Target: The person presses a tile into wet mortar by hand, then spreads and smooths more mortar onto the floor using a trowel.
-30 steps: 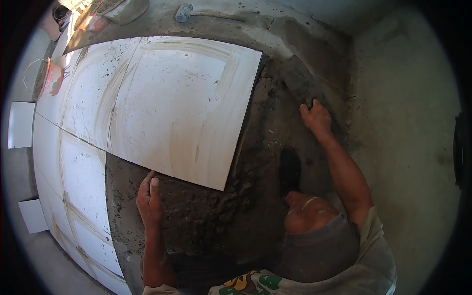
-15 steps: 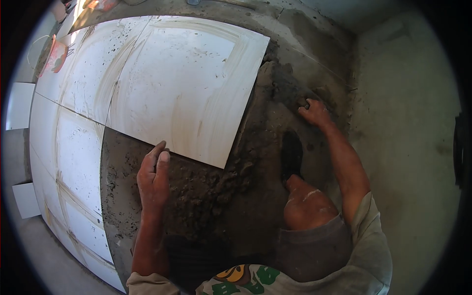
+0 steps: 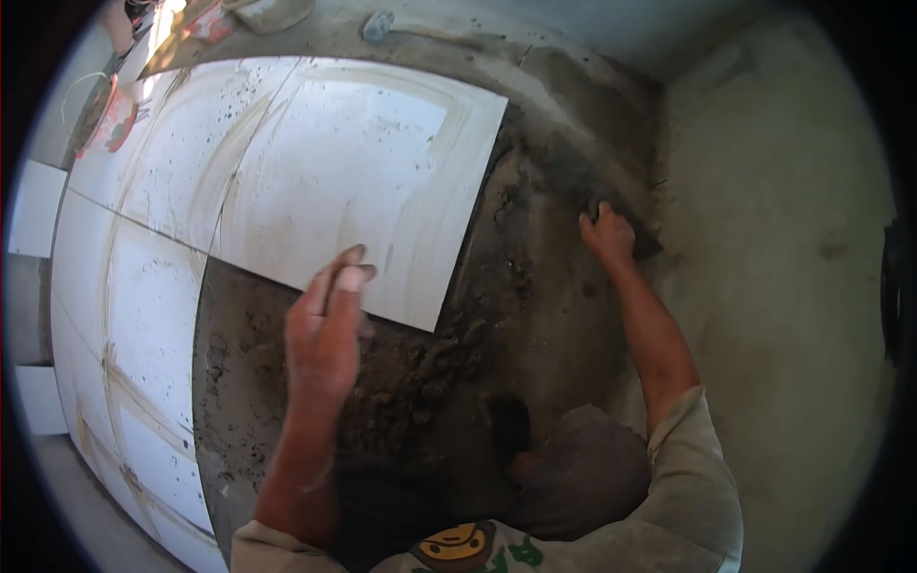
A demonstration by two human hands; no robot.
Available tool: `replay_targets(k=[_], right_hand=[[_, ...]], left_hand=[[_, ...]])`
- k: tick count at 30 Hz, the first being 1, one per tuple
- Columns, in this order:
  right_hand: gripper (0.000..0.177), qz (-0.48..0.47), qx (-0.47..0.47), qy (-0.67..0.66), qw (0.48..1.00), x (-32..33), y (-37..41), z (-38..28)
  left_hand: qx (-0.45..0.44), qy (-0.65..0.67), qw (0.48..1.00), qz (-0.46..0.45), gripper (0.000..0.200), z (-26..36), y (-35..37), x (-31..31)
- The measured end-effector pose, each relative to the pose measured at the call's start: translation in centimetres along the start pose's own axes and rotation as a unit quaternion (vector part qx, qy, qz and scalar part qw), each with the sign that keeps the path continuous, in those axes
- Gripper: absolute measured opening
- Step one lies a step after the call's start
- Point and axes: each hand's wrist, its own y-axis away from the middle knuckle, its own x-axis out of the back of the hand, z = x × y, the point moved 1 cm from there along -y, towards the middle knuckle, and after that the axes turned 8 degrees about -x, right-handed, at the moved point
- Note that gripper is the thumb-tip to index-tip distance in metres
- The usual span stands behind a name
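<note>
My left hand is lifted, blurred, above the near edge of a large white tile smeared with mortar; its fingers are extended and hold nothing. Below it spreads a dark, lumpy mortar bed. My right hand reaches out to the foot of the wall and grips a trowel, whose dark blade lies in the mortar by the corner. My bent knee is over the mortar, between my arms.
Laid white tiles cover the floor to the left. A grey plastered wall closes the right side. A mallet lies at the top on bare concrete. Loose tile pieces and an orange bag sit at the left.
My left hand has risen off the mortar by the tile's near edge and moved right. My right hand has dragged the trowel along the mortar near the wall. My knee has dropped lower.
</note>
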Motion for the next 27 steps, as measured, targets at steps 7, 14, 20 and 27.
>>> replay_targets(k=[7,14,20,27], right_hand=[[0.051,-0.038,-0.039,-0.075,0.996,-3.0,-7.9,-6.6],[0.057,-0.1,0.102,-0.041,0.989,-4.6,-5.5,-0.9],[0.055,-0.187,0.182,-0.021,0.965,-4.1,0.3,0.4],[0.045,-0.186,0.204,-0.069,0.959,-4.6,9.0,1.5]], left_hand=[[-0.001,-0.193,0.979,0.059,0.044,-7.0,1.7,4.5],[-0.098,-0.229,0.968,0.028,0.041,-5.7,2.9,3.2],[-0.12,-0.207,0.97,0.036,0.042,-4.0,3.4,2.5],[-0.159,-0.193,0.968,-0.004,0.043,-3.4,4.1,1.8]])
